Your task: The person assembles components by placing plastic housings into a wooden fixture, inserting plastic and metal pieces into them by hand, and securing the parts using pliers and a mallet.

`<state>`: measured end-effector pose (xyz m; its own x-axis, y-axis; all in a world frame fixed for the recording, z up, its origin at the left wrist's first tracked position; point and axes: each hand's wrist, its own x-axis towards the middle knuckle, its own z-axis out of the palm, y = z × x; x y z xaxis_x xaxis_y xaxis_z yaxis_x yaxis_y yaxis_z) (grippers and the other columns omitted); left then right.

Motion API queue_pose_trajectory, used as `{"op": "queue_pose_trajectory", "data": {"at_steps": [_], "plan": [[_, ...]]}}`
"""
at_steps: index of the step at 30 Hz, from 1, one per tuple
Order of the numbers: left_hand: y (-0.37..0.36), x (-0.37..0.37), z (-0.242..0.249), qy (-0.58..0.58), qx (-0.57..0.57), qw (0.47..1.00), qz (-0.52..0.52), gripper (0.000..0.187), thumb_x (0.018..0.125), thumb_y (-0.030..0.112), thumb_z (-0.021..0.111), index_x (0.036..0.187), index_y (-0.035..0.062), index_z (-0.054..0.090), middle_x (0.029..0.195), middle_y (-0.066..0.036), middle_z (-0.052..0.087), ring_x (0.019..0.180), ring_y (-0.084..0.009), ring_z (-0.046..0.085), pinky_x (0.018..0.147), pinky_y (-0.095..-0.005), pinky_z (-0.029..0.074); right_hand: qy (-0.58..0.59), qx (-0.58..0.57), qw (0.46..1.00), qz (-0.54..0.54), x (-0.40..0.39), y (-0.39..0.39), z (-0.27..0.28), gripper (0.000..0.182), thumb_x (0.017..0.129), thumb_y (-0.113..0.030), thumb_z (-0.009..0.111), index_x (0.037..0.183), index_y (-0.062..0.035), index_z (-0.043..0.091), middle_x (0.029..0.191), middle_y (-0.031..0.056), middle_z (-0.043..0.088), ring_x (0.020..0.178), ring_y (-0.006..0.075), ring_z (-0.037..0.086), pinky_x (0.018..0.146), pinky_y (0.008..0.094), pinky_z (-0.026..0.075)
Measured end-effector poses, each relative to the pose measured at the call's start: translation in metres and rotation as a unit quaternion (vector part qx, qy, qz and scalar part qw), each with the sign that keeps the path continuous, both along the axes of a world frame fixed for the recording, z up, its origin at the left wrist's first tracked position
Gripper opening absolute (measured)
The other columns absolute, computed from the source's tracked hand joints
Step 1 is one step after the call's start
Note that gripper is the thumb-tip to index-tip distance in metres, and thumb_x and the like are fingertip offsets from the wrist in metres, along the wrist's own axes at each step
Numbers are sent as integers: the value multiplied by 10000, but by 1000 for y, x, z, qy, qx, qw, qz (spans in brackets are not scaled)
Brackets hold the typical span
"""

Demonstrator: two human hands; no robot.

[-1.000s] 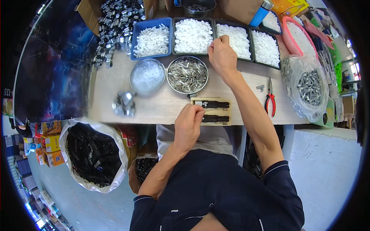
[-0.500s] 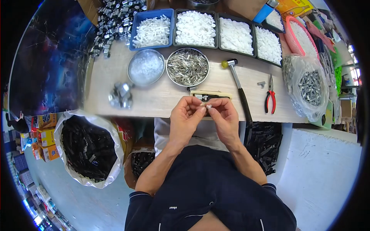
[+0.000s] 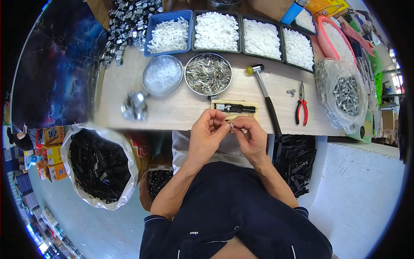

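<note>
My left hand (image 3: pixel 206 134) and my right hand (image 3: pixel 252 137) meet at the table's front edge, thumbs and forefingers pinched together. Between the fingertips is a small pale, shiny piece (image 3: pixel 232 125), mostly covered; its exact kind is too small to tell. Just beyond the fingers lies a cream-coloured fixture (image 3: pixel 256 113) with a black part (image 3: pixel 241 108) set in it, a silvery block (image 3: pixel 221 107) at that part's left end. A hammer (image 3: pixel 268 103) with a black handle and yellow tip rests to the right of the fixture.
Behind stand a bowl of metal pins (image 3: pixel 208 74), a bowl of clear pieces (image 3: pixel 162 75) and trays of white parts (image 3: pixel 217 32). Red-handled pliers (image 3: pixel 302 110) and a bag of metal parts (image 3: pixel 346 97) are at right. A sack of black parts (image 3: pixel 99 168) stands at lower left.
The fingers have drawn slightly toward me and turned around the small piece, which shows less now. More of the fixture and its black part is uncovered.
</note>
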<state>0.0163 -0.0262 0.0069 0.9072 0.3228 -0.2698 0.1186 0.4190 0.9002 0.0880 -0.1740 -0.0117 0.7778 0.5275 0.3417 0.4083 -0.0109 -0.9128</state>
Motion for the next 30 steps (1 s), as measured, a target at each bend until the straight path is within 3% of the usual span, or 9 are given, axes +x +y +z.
{"op": "queue_pose_trajectory", "data": {"at_steps": [4, 9, 12, 17, 19, 21, 24, 27, 30], "plan": [[2, -4, -1, 24, -88, 996, 19, 266, 949, -8, 694, 1175, 2, 554, 958, -48, 656, 857, -87, 655, 754, -241, 562, -157, -89, 983, 23, 1, -4, 3, 231, 835, 80, 711, 1036, -1, 632, 1034, 154, 663, 869, 318, 677, 741, 381, 562], [4, -8, -2, 32, -56, 998, 15, 237, 952, 6, 699, 1153, -3, 574, 946, -49, 667, 820, -86, 662, 715, -234, 567, -103, -99, 987, 70, -2, -8, 14, 226, 827, 88, 702, 1021, 1, 627, 1007, 153, 644, 850, 323, 671, 717, 390, 558], [1, -10, -7, 24, -7, 1000, 15, 178, 952, 19, 707, 1103, -12, 619, 910, -35, 685, 772, -79, 663, 686, -229, 560, -112, -106, 986, 69, -1, -8, 10, 227, 811, 90, 700, 1006, 5, 620, 1014, 153, 636, 851, 317, 664, 717, 386, 556], [-1, -14, -1, 47, 190, 980, -26, 109, 970, 12, 675, 1075, -16, 664, 882, -57, 716, 769, -90, 682, 661, -235, 544, -171, -122, 977, 32, -3, -7, 10, 268, 729, 85, 716, 961, -10, 622, 1009, 132, 625, 903, 310, 639, 762, 401, 535], [-2, -17, 0, 14, 321, 947, 1, 113, 965, -13, 653, 1077, -14, 668, 906, -84, 723, 799, -142, 701, 687, -258, 550, -211, -130, 969, 2, -1, -7, 6, 284, 695, 81, 722, 941, -22, 626, 1004, 119, 621, 916, 307, 625, 784, 408, 517], [-4, -18, -9, -69, 488, 867, 74, 159, 926, -58, 646, 1076, -12, 669, 936, -125, 726, 860, -228, 726, 739, -308, 568, -252, -160, 954, -20, 7, -6, 2, 264, 700, 67, 727, 923, -33, 626, 1000, 111, 617, 919, 305, 617, 796, 410, 497], [3, -15, -21, -179, 559, 806, 77, 239, 790, -120, 639, 992, 5, 667, 1005, -164, 714, 1010, -363, 699, 857, -389, 568, -279, -186, 942, -26, 14, -5, -7, 248, 709, 48, 730, 916, -41, 625, 1000, 103, 611, 915, 301, 606, 802, 409, 475], [5, -19, -34, -207, 613, 762, 17, 196, 701, -27, 668, 893, 1, 646, 1104, -148, 699, 1156, -385, 633, 957, -467, 534, -279, -193, 940, -23, 16, -1, -15, 240, 721, 35, 729, 922, -41, 622, 1002, 101, 607, 919, 299, 599, 804, 412, 466], [7, -18, -38, -221, 648, 728, -30, 117, 751, 32, 660, 861, 7, 628, 1118, -143, 700, 1203, -372, 610, 1018, -530, 493, -272, -194, 942, -24, 16, 2, -16, 240, 728, 31, 727, 932, -38, 621, 1005, 101, 605, 919, 298, 595, 802, 414, 463]]}}
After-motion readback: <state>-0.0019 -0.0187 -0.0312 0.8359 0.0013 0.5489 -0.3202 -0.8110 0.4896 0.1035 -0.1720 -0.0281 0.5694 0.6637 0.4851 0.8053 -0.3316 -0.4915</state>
